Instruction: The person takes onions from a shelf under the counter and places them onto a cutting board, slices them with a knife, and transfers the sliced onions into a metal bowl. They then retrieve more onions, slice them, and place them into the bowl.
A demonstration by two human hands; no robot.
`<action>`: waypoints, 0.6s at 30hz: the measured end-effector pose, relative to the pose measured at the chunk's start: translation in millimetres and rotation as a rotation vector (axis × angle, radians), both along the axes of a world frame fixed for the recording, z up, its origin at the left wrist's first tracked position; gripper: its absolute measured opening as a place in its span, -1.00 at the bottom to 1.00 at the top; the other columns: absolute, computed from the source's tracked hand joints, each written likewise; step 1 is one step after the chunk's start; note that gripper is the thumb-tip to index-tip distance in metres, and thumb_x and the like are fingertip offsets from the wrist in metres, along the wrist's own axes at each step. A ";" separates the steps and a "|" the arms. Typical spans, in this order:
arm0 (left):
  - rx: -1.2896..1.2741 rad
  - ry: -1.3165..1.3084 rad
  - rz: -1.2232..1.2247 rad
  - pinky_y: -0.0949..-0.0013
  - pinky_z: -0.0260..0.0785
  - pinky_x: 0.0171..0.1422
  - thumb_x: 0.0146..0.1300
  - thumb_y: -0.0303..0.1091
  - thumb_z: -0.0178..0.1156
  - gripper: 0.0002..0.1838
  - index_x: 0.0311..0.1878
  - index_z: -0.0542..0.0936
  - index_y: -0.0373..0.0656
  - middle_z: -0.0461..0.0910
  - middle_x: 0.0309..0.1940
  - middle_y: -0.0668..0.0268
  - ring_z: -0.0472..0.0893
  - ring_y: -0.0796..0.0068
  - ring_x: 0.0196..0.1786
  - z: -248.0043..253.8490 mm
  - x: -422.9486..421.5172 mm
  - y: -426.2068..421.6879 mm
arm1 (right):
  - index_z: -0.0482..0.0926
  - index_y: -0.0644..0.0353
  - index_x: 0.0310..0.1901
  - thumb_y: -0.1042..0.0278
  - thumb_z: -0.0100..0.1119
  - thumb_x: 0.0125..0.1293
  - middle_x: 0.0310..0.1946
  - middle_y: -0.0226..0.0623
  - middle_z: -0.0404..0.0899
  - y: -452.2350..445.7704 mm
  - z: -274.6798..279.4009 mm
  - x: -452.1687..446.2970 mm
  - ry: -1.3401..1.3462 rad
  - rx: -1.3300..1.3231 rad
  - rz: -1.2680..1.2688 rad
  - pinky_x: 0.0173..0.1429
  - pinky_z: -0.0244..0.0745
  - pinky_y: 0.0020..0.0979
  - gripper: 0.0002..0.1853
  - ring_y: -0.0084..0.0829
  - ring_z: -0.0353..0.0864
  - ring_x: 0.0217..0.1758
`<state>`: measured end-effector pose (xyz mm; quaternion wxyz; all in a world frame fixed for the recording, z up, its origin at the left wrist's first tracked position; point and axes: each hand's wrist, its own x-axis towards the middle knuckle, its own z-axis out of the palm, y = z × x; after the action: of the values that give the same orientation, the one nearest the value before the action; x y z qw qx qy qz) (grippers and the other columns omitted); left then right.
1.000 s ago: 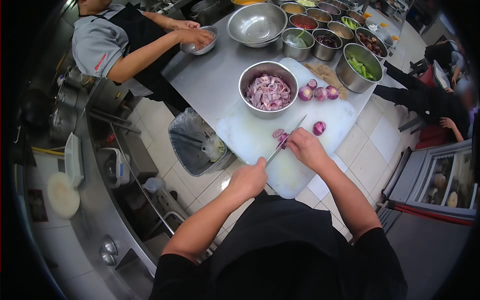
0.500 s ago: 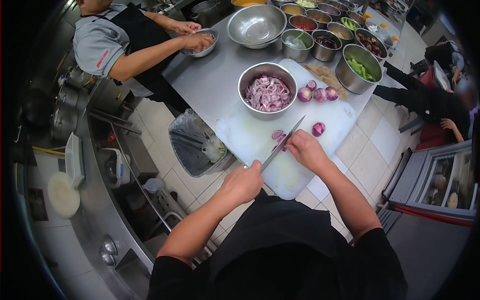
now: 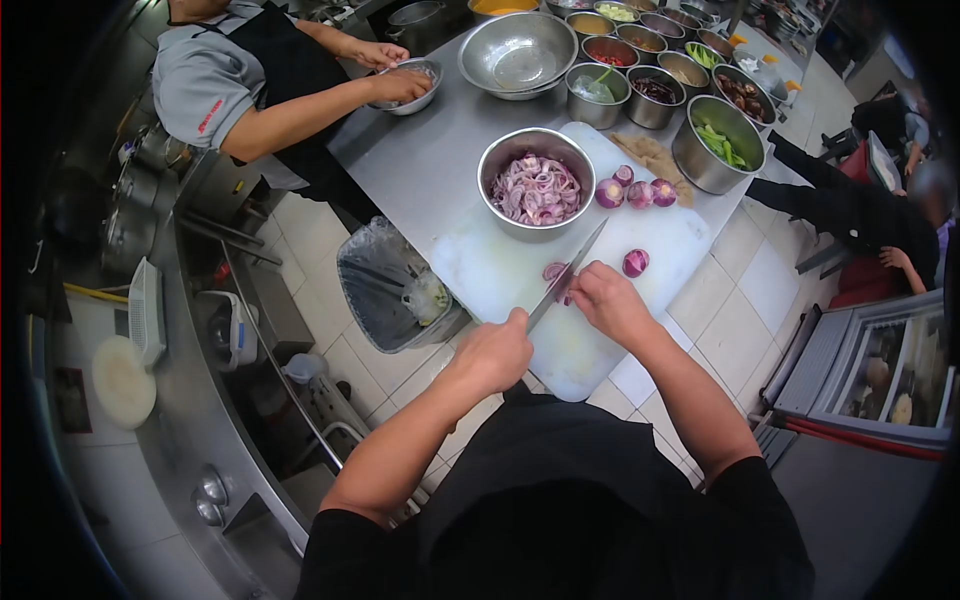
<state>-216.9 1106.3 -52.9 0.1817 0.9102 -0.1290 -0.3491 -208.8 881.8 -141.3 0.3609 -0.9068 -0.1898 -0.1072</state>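
My left hand (image 3: pixel 492 352) is closed around the handle of a knife (image 3: pixel 570 274). Its blade points up and to the right across the white cutting board (image 3: pixel 480 262). On the far side of the blade lie cut purple onion slices (image 3: pixel 553 271). My right hand (image 3: pixel 608 300) pinches a piece of onion against the board, right beside the blade; the fingers mostly hide it. A peeled onion piece (image 3: pixel 636 263) rests to the right of that hand. Beyond the knife stands a steel pot (image 3: pixel 537 232) holding sliced onion (image 3: pixel 537 190).
Several whole onions (image 3: pixel 638 193) and a brown cloth (image 3: pixel 655 158) lie by the pot. Steel containers crowd the counter's back, including one of green vegetables (image 3: pixel 705 175). A lined bin (image 3: pixel 385 290) stands below the left edge. A co-worker's hands (image 3: pixel 405 85) work in a bowl.
The knife has shifted slightly left and its blade stands a little steeper. My left hand has moved slightly right and up. My right hand stays nearly in place on the onion.
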 end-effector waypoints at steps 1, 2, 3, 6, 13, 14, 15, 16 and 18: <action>0.004 -0.003 -0.007 -0.24 0.42 0.11 0.41 -0.33 -0.07 -0.71 0.05 0.40 -0.33 0.66 -0.25 -0.31 0.65 -0.39 -0.07 3.2 -2.8 5.7 | 0.58 0.24 -0.29 0.54 0.37 0.19 -0.28 -0.17 0.57 -0.1 -1.8 -0.8 -0.003 -0.009 -0.010 -0.13 0.57 -0.18 -0.87 -0.09 0.63 -0.20; 0.003 -0.011 -0.006 -0.25 0.40 0.10 0.42 -0.31 -0.06 -0.71 0.05 0.39 -0.33 0.65 -0.27 -0.31 0.63 -0.40 -0.10 3.6 -8.6 11.3 | 0.58 0.24 -0.30 0.54 0.37 0.19 -0.28 -0.16 0.56 0.6 -3.4 -2.1 -0.003 -0.017 -0.019 -0.13 0.57 -0.17 -0.87 -0.08 0.63 -0.20; -0.002 -0.020 -0.006 -0.26 0.39 0.08 0.44 -0.28 -0.04 -0.70 0.05 0.38 -0.34 0.64 -0.28 -0.30 0.62 -0.40 -0.12 3.5 -16.1 15.9 | 0.58 0.24 -0.28 0.55 0.36 0.19 -0.28 -0.16 0.56 0.9 -4.7 -3.0 0.006 -0.002 -0.016 -0.12 0.57 -0.17 -0.87 -0.08 0.63 -0.20; -0.009 -0.016 0.025 -0.26 0.41 0.07 0.44 -0.26 -0.02 -0.69 0.05 0.38 -0.32 0.65 -0.29 -0.28 0.63 -0.39 -0.12 6.3 -24.5 19.0 | 0.60 0.24 -0.21 0.55 0.36 0.19 -0.26 -0.14 0.57 -5.3 -5.5 -4.0 -0.048 0.034 -0.029 -0.09 0.56 -0.14 -0.85 -0.06 0.62 -0.19; -0.111 0.037 -0.068 -0.26 0.42 0.07 0.43 -0.25 -0.01 -0.71 0.03 0.39 -0.28 0.64 -0.29 -0.30 0.63 -0.36 -0.10 -22.2 -29.0 27.8 | 0.63 0.21 -0.10 0.41 0.43 0.16 -0.12 -0.07 0.56 -62.2 2.4 5.1 -0.035 -0.176 -0.414 0.02 0.55 -0.15 -0.72 -0.05 0.59 -0.12; -0.095 0.034 -0.064 -0.26 0.43 0.07 0.43 -0.25 -0.02 -0.72 0.02 0.39 -0.28 0.64 -0.29 -0.30 0.63 -0.36 -0.11 -29.6 -25.3 27.7 | 0.63 0.20 -0.09 0.41 0.42 0.16 -0.11 -0.07 0.56 -65.2 1.7 4.7 0.058 -0.101 -0.363 0.06 0.54 -0.14 -0.72 -0.03 0.58 -0.08; -0.078 0.032 -0.059 -0.26 0.43 0.07 0.43 -0.25 -0.02 -0.72 0.02 0.39 -0.27 0.64 -0.29 -0.30 0.63 -0.37 -0.11 -35.6 -20.8 27.7 | 0.63 0.18 -0.09 0.40 0.41 0.17 -0.09 -0.06 0.56 -66.6 0.1 3.0 0.152 -0.024 -0.311 0.10 0.53 -0.12 -0.73 -0.02 0.57 -0.04; -0.058 0.032 -0.056 -0.25 0.43 0.07 0.43 -0.25 -0.02 -0.73 0.01 0.38 -0.27 0.64 -0.29 -0.30 0.63 -0.37 -0.12 -40.4 -17.4 28.5 | 0.61 0.18 -0.07 0.42 0.38 0.17 -0.05 -0.06 0.53 -62.3 -4.8 -2.3 0.138 -0.037 -0.241 0.08 0.55 -0.11 -0.72 0.00 0.58 -0.06; -0.029 -0.001 -0.014 -0.25 0.43 0.09 0.43 -0.26 -0.02 -0.73 0.02 0.39 -0.27 0.64 -0.29 -0.30 0.63 -0.39 -0.11 -32.0 -5.1 23.3 | 0.60 0.19 -0.07 0.44 0.36 0.18 -0.09 -0.06 0.52 -36.4 5.0 -12.8 0.207 -0.007 -0.252 0.07 0.55 -0.10 -0.73 0.00 0.58 -0.07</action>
<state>-222.0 1129.6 -84.9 0.1923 0.9067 -0.1407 -0.3479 -221.6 845.4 -136.3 0.3591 -0.9308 -0.0367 -0.0571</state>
